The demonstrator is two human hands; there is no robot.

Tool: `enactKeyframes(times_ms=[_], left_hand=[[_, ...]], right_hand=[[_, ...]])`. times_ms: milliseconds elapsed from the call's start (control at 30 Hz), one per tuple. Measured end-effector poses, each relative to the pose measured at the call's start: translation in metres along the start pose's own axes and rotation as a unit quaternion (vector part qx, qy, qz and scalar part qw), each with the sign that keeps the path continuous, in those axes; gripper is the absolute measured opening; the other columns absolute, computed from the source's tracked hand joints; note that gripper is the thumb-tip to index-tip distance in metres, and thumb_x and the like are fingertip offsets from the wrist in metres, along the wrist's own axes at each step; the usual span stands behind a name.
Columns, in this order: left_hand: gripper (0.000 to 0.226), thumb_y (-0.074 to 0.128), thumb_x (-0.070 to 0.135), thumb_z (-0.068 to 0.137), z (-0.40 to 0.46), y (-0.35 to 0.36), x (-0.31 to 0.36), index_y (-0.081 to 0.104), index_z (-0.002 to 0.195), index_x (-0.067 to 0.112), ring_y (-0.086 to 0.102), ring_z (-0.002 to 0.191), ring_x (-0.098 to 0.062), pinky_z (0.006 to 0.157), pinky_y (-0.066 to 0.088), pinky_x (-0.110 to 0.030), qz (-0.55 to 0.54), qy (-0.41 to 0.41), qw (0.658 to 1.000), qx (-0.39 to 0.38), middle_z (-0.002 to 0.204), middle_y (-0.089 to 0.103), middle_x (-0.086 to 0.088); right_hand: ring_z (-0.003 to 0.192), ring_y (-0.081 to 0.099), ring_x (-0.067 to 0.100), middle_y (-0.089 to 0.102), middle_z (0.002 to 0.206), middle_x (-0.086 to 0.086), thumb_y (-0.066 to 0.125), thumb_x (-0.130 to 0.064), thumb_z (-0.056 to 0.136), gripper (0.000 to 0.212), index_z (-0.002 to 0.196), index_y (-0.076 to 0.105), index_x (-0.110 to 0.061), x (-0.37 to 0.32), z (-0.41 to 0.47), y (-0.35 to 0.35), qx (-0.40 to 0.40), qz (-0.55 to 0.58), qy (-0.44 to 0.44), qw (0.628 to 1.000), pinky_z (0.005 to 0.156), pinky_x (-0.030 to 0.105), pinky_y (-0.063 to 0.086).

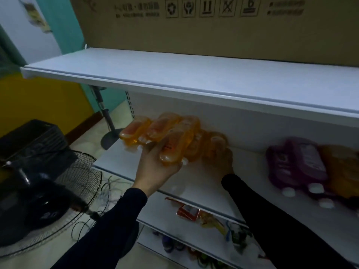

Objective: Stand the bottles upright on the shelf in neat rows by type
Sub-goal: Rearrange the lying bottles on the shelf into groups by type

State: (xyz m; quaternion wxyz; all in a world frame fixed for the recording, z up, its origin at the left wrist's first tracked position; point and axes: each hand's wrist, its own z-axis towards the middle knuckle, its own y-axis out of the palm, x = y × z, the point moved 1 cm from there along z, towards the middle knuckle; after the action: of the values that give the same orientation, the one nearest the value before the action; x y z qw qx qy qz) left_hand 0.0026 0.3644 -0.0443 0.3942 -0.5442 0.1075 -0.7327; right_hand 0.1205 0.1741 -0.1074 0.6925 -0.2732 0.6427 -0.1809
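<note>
The left hand [157,167] grips an orange bottle [174,146] near the shelf's [204,183] left edge. The right hand [221,160] grasps another orange one [216,143], I think. Each should go bottom down, beside the other orange ones, away from the purple bottles [299,162].

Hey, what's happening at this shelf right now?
A person in dark sleeves is sorting bottles on the middle shelf. The left hand holds an orange bottle at the front of a cluster of orange bottles that lie on their sides. The right hand reaches to the right end of that cluster; its grip is too dark to make out. Further right, purple bottles also lie flat, so nothing stands upright yet.
</note>
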Motion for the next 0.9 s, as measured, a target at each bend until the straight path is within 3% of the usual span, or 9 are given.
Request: enactKeyframes(times_ms=[67,167,267,400,467,533,633,767,900], left_hand=[[0.072,0.078,0.053,0.064,0.010,0.000,-0.004,0.049,0.129,0.045,0.044,0.115,-0.008,0.086,0.038,-0.016,0.007,0.014,1.000,-0.015,0.127,0.051,0.007],[0.080,0.078,0.051,0.063,0.017,0.008,-0.005,0.046,0.135,0.041,0.041,0.122,-0.014,0.088,0.037,-0.023,0.025,0.018,0.999,-0.038,0.137,0.044,0.002],[0.084,0.074,0.053,0.061,0.021,0.024,0.005,0.043,0.138,0.036,0.041,0.121,-0.019,0.086,0.034,-0.024,0.029,0.020,0.998,-0.061,0.136,0.044,-0.002],[0.080,0.065,0.056,0.063,0.028,0.056,0.028,0.038,0.137,0.040,0.044,0.116,-0.026,0.083,0.030,-0.028,0.082,0.045,0.992,-0.083,0.134,0.047,-0.006],[0.079,0.069,0.053,0.068,0.033,0.075,0.037,0.036,0.139,0.038,0.043,0.121,-0.030,0.087,0.032,-0.032,0.105,0.033,0.990,-0.084,0.136,0.046,-0.009],[0.080,0.069,0.053,0.071,0.037,0.093,0.042,0.035,0.141,0.034,0.039,0.128,-0.033,0.100,0.032,-0.041,0.135,0.017,0.988,-0.079,0.142,0.041,-0.012],[0.073,0.064,0.052,0.078,0.039,0.110,0.042,0.039,0.142,0.027,0.039,0.128,-0.032,0.105,0.026,-0.041,0.232,0.009,0.971,-0.060,0.141,0.043,-0.014],[0.066,0.053,0.051,0.088,0.038,0.122,0.040,0.038,0.146,0.024,0.032,0.132,-0.034,0.109,0.016,-0.045,0.327,0.042,0.942,-0.061,0.142,0.043,-0.012],[0.062,0.046,0.047,0.093,0.043,0.126,0.041,0.034,0.148,0.021,0.026,0.138,-0.033,0.115,0.008,-0.047,0.328,0.034,0.940,-0.089,0.148,0.036,-0.012]], right_hand=[[0.129,0.044,0.038,0.042,0.144,0.019,0.068,-0.037,0.079,0.073,0.143,0.039,-0.015,-0.009,0.000,0.002,-0.022,0.048,0.036,0.998,0.105,0.051,0.038],[0.119,0.053,0.032,0.051,0.136,0.019,0.062,-0.032,0.084,0.051,0.130,0.051,-0.014,-0.014,-0.005,-0.009,-0.028,0.049,0.044,0.997,0.098,0.042,0.047],[0.128,0.045,0.028,0.048,0.142,0.012,0.060,-0.042,0.087,0.057,0.136,0.048,-0.016,-0.004,-0.023,-0.030,-0.022,-0.037,-0.009,0.999,0.110,0.040,0.035],[0.137,0.036,0.028,0.044,0.145,0.018,0.058,-0.030,0.094,0.053,0.141,0.045,-0.009,0.023,-0.045,-0.065,0.079,-0.135,-0.028,0.987,0.111,0.028,0.022],[0.134,0.040,0.030,0.050,0.140,0.020,0.061,-0.027,0.093,0.048,0.135,0.052,-0.006,0.036,-0.054,-0.089,0.118,-0.173,-0.051,0.977,0.110,0.028,0.025],[0.128,0.048,0.033,0.056,0.132,0.020,0.061,-0.028,0.093,0.042,0.127,0.059,-0.003,0.043,-0.060,-0.118,0.150,-0.204,-0.074,0.965,0.106,0.031,0.031],[0.108,0.060,0.039,0.065,0.111,0.020,0.047,-0.037,0.090,0.045,0.110,0.066,-0.001,0.050,-0.063,-0.157,0.202,-0.245,-0.116,0.941,0.095,0.037,0.041],[0.129,0.043,0.043,0.046,0.138,0.030,0.044,-0.039,0.086,0.069,0.142,0.041,0.001,0.071,-0.062,-0.183,0.153,-0.327,-0.042,0.931,0.109,0.045,0.032],[0.131,0.039,0.046,0.042,0.141,0.033,0.045,-0.033,0.085,0.067,0.141,0.041,0.002,0.084,-0.059,-0.183,0.147,-0.350,-0.035,0.924,0.109,0.046,0.031]])
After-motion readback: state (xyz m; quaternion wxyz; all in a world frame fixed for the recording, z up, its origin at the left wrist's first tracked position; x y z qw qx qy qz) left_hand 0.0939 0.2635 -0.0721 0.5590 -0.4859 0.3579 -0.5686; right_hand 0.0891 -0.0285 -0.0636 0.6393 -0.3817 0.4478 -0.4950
